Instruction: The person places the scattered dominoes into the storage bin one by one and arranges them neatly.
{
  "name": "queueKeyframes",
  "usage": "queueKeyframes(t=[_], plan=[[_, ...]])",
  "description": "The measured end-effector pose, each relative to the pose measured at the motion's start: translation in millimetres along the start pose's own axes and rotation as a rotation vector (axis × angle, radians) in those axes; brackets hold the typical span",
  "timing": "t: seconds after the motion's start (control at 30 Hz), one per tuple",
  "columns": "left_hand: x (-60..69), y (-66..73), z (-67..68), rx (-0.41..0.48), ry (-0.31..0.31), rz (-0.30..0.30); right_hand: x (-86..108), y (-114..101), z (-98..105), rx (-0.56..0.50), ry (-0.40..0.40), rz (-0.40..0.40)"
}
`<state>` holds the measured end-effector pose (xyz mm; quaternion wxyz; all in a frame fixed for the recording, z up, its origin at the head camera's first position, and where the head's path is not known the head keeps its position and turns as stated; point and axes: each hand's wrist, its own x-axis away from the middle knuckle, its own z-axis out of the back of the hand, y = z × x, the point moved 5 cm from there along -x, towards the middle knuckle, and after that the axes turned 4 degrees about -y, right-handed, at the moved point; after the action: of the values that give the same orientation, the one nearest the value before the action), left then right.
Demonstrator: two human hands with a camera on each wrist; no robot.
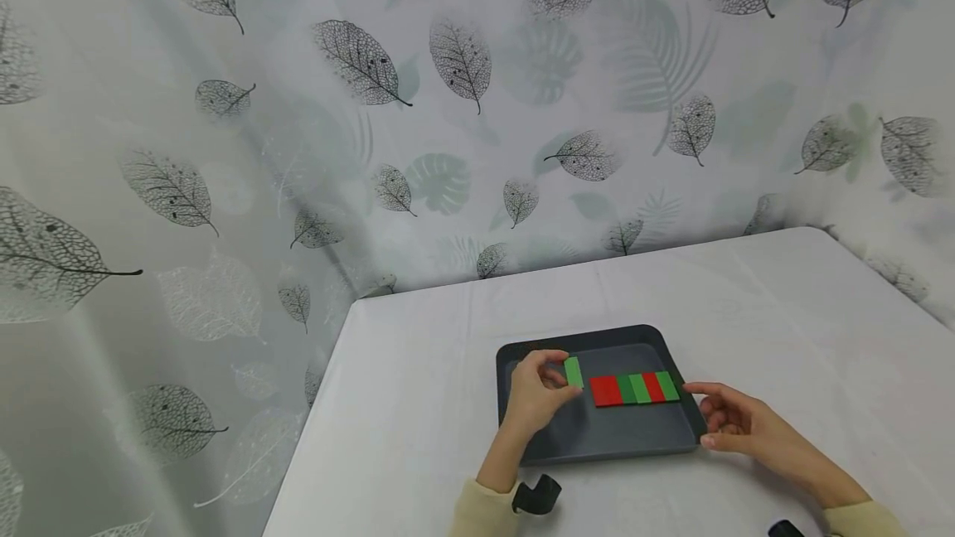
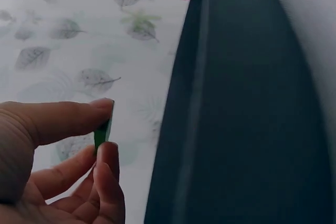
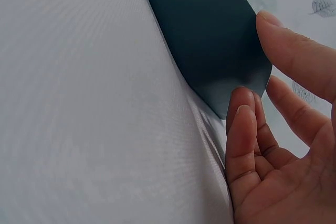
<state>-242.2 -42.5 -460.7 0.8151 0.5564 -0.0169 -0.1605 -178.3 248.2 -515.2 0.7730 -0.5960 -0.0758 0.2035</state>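
Observation:
My left hand (image 1: pixel 533 396) pinches a small flat green tile (image 1: pixel 573 372) between thumb and fingers, holding it on edge above the left part of a dark grey tray (image 1: pixel 612 435). The same tile (image 2: pixel 103 132) shows nearly edge-on in the left wrist view. To its right, a row of red and green tiles (image 1: pixel 607 391) lies side by side on the tray floor, reaching the right wall. My right hand (image 1: pixel 753 429) is at the tray's right side, thumb and index fingertips touching its edge. In the right wrist view its other fingers (image 3: pixel 241 140) are loosely bent, holding nothing.
A white-covered table (image 1: pixel 418 404) carries the tray. Behind and to the left hangs a pale curtain (image 1: pixel 477 147) with leaf prints. Black wrist straps or mounts (image 1: pixel 537 494) sit near both sleeves.

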Motion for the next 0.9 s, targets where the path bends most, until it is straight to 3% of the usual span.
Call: queueKeyframes(t=[0.2, 0.47, 0.67, 0.9], plan=[[-2.6, -12.6, -15.8, -0.113, 0.015, 0.06, -0.2, 0.5, 0.2, -0.006, 0.001, -0.018], [-4.8, -21.8, -24.7, -0.212, 0.028, 0.121, -0.4, 0.8, 0.4, 0.002, 0.005, -0.03], [-7.8, -25.2, -31.3, -0.262, 0.015, 0.11, 0.1, 0.6, 0.6, -0.004, 0.007, -0.033], [-7.4, -28.3, -35.2, -0.247, -0.007, 0.096, 0.1, 0.3, 0.4, -0.014, 0.005, -0.048]])
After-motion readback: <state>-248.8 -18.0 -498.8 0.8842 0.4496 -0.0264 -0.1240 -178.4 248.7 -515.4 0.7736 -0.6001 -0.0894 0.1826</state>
